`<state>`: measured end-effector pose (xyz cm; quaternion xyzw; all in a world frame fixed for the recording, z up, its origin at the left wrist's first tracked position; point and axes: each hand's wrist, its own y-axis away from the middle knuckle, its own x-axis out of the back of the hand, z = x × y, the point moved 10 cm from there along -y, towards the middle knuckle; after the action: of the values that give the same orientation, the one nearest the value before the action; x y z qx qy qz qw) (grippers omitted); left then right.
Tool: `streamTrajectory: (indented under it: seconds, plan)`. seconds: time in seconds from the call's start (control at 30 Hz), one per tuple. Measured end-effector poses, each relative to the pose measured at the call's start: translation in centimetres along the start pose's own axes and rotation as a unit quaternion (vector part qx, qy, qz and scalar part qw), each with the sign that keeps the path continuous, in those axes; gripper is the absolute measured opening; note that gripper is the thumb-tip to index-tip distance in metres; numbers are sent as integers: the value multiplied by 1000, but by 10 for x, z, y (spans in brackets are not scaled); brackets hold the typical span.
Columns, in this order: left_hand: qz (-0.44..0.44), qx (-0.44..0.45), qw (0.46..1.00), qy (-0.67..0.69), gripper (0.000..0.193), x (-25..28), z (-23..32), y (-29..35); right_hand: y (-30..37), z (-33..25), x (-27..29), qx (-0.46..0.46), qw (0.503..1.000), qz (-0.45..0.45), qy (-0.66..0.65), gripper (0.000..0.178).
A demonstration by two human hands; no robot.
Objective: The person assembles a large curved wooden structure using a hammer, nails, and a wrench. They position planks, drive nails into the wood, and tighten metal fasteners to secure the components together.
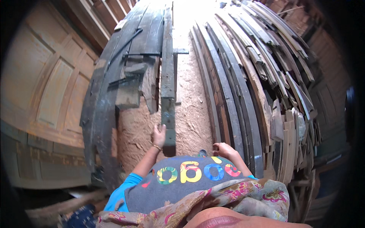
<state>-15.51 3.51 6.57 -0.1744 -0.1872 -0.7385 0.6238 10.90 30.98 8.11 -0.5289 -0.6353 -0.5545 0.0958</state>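
A long dark wooden beam (pixel 167 76) runs away from me along the middle, its near end close to my body. My left hand (pixel 159 135), with a bangle on its wrist, is at the beam's left edge near that end. Its thumb and fingers show apart, and I cannot make out a grip round the wood. To the right, my right hand (pixel 225 150) hangs beside the near ends of long dark planks (pixel 232 98). Its fingers curl loosely, with nothing visible in them.
Weathered boards (pixel 99 114) and broken wood pieces (pixel 129 95) lie to the left, with panelled doors (pixel 57 91) leaning beyond. More stacked planks (pixel 262 41) fill the right. Between them runs a rough, sandy-coloured floor (pixel 192 117). Bright light washes out the far end.
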Motion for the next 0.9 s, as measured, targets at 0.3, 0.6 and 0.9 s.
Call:
streamTrajectory:
  seconds: [0.3, 0.6, 0.9]
  plan:
    - [150, 25, 949, -277, 50, 4, 54, 24, 14, 197, 77, -120, 991, 12, 50, 55]
    - [195, 37, 916, -350, 41, 0, 50, 21, -19, 231, 83, -105, 994, 14, -33, 55]
    - [253, 46, 932, -255, 33, 7, 37, 11, -66, 208, 49, -68, 992, -105, -34, 59]
